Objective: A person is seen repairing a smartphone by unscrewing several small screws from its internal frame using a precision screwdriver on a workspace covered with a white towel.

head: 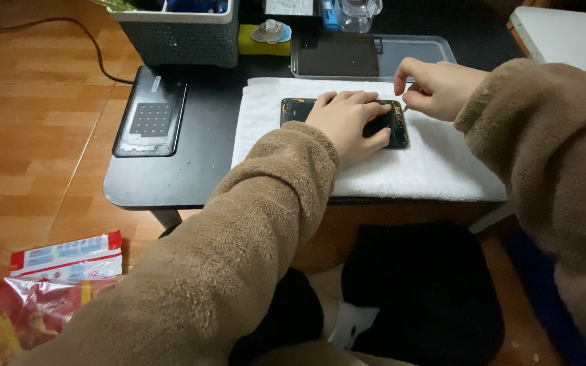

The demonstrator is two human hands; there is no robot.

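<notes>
Pressing flat on an opened phone (pixel 396 129), the left hand (pixel 347 125) has its fingers spread wide over the middle of it, with the thumb at the near edge. The phone lies on a white towel (pixel 435 169), which covers the right part of a small black table (pixel 205 156). The right hand (pixel 435 87) is at the far right corner of the phone, fingers pinched narrow on a thin tool (pixel 405 106); only its tip shows, so I cannot tell what kind it is.

The phone looks light, flat and stiff, but I judge it fragile, because the back is off and small inner parts are bare. It is better to hold it by the frame edges, not by the inside. The soft towel probably stops it from sliding.

It is dark, with some brown and gold parts along the upper edge; the hand hides most of it.

On the left of the table lies a black flat pad (pixel 150 112). Behind are a grey basket (pixel 181 37) and a clear tray (pixel 415 51). A red and clear bag (pixel 55 278) lies on the wooden floor.
</notes>
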